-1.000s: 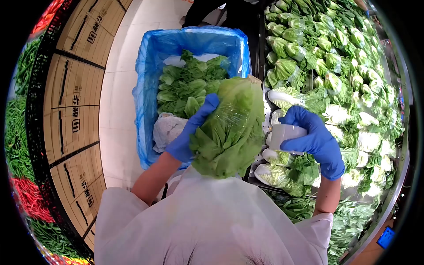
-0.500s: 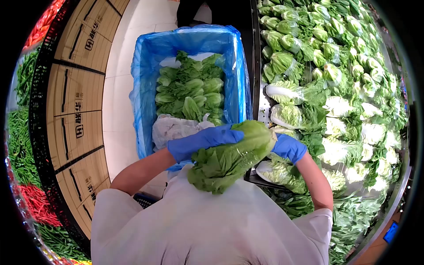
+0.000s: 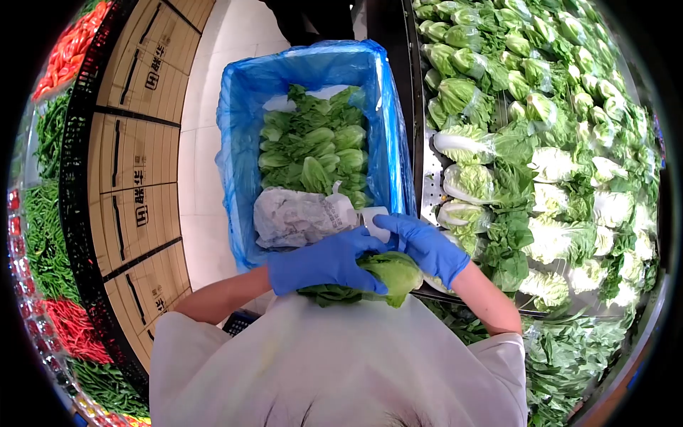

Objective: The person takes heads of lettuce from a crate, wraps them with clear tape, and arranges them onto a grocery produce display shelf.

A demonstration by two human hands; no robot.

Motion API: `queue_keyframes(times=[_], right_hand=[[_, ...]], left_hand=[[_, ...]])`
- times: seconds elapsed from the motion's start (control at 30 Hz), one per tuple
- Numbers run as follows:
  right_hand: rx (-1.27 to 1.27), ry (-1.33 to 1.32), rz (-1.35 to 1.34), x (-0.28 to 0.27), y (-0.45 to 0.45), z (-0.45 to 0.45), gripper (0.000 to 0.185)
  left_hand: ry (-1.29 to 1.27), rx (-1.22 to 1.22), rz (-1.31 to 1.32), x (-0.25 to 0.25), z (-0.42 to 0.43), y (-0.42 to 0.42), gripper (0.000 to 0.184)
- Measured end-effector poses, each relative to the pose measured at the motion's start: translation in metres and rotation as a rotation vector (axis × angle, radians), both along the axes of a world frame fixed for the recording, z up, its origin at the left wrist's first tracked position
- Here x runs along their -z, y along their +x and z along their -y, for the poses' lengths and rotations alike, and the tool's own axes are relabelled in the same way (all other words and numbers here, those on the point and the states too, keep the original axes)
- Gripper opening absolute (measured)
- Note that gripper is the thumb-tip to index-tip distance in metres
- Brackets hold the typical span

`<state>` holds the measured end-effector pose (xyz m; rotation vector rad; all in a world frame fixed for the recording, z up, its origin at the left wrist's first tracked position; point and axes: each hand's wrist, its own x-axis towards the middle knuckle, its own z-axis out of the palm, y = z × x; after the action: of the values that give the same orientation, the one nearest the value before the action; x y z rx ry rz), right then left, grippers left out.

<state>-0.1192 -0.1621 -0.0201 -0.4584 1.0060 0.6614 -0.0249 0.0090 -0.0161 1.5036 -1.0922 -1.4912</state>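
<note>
In the head view my left hand (image 3: 331,260), in a blue glove, is closed around a head of green lettuce (image 3: 398,274) held sideways against my chest. My gloved right hand (image 3: 430,245) is just above and beside the lettuce's pale base end. Between its fingertips shows a small whitish, translucent piece (image 3: 375,222); its exact kind is unclear. Ahead stands a bin lined with a blue plastic bag (image 3: 388,128), with several heads of leafy lettuce (image 3: 324,153) in it. A crumpled whitish plastic bag (image 3: 295,217) lies at the bin's near end.
At right, a display shelf carries rows of lettuce (image 3: 469,92) and Chinese cabbage (image 3: 548,235), with loose leafy greens (image 3: 569,356) nearer me. Cardboard-box panels (image 3: 139,167) line the left, beside green and red peppers (image 3: 67,331). A person's dark-clothed legs (image 3: 313,18) stand beyond the bin.
The lettuce has come down closer to my chest, my left hand now over it. My right hand has left its base end, moved left, and now has the whitish piece at its fingertips.
</note>
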Motion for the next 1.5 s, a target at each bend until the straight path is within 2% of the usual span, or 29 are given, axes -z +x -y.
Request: queue_keyframes(times=[0.07,0.13,0.17,0.23,0.3,0.4,0.43,0.47,0.57,0.67,0.7,0.8,0.87,0.93,1.0,1.03,1.07,1.13,1.27,1.33,1.37,1.43,1.5], right_hand=[[0.107,-0.056,0.134,-0.004,-0.006,-0.007,0.034],[0.128,-0.083,0.108,-0.009,-0.008,-0.011,0.034],[0.140,-0.063,0.199,-0.003,-0.011,-0.013,0.034],[0.150,-0.041,0.292,0.000,-0.012,-0.015,0.034],[0.023,-0.181,0.277,0.001,-0.009,-0.015,0.032],[-0.125,-0.269,0.391,-0.013,0.006,-0.009,0.028],[-0.219,-0.359,0.516,-0.002,0.009,-0.005,0.027],[-0.215,-0.362,0.515,-0.004,0.016,-0.003,0.027],[-0.344,-0.276,0.433,-0.020,0.037,-0.006,0.028],[-0.272,-0.241,0.434,-0.044,0.041,-0.013,0.031],[-0.279,-0.239,0.433,-0.046,0.037,-0.017,0.031],[-0.221,-0.258,0.464,-0.053,0.012,-0.033,0.030],[-0.256,-0.299,0.462,-0.058,-0.005,-0.041,0.036],[-0.327,-0.322,0.436,-0.064,-0.015,-0.043,0.041],[-0.222,-0.224,0.351,-0.080,-0.022,-0.046,0.045],[-0.277,-0.244,0.402,-0.071,-0.033,-0.048,0.057],[-0.277,-0.245,0.398,-0.068,-0.039,-0.049,0.057],[-0.403,-0.384,0.536,-0.062,-0.049,-0.051,0.060],[-0.394,-0.488,0.543,-0.043,-0.052,-0.057,0.059],[-0.434,-0.513,0.541,-0.038,-0.049,-0.054,0.057],[-0.478,-0.534,0.546,-0.034,-0.049,-0.054,0.055],[-0.452,-0.562,0.569,-0.019,-0.054,-0.056,0.053],[-0.429,-0.591,0.593,-0.018,-0.055,-0.055,0.050]], left_hand=[[0.192,-0.156,-0.093,-0.005,-0.006,-0.004,0.083],[0.268,-0.172,-0.086,-0.004,-0.008,-0.005,0.088],[0.341,-0.192,-0.079,-0.002,-0.009,-0.005,0.094],[0.350,-0.251,-0.127,0.006,-0.009,-0.007,0.095],[0.358,-0.315,-0.175,0.008,-0.008,-0.003,0.096],[0.328,-0.254,-0.419,0.014,-0.007,0.005,0.082],[0.250,-0.263,-0.420,0.026,-0.010,0.003,0.070],[0.170,-0.273,-0.421,0.033,-0.011,0.002,0.059],[0.201,-0.281,-0.440,0.017,-0.008,0.011,0.053],[0.161,-0.265,-0.368,0.088,-0.023,0.001,0.046],[0.161,-0.271,-0.370,0.092,-0.033,0.003,0.046],[0.154,-0.183,-0.392,0.081,-0.055,0.004,0.040],[0.209,-0.345,-0.534,0.040,-0.048,0.003,0.034],[0.292,-0.323,-0.615,0.045,-0.050,0.002,0.036],[0.261,-0.239,-0.666,0.066,-0.050,-0.003,0.039],[0.305,-0.196,-0.680,0.064,-0.052,-0.002,0.045],[0.304,-0.195,-0.683,0.059,-0.052,0.000,0.045],[0.373,-0.143,-0.635,0.014,-0.043,0.012,0.052],[0.331,-0.220,-0.560,0.027,-0.058,0.008,0.055],[0.235,-0.419,-1.134,0.044,-0.067,0.010,0.055],[0.236,-0.419,-1.134,0.048,-0.069,0.007,0.055],[0.189,-0.209,-0.615,0.026,-0.057,0.006,0.062],[0.257,-0.271,-0.709,0.028,-0.057,0.003,0.060]])
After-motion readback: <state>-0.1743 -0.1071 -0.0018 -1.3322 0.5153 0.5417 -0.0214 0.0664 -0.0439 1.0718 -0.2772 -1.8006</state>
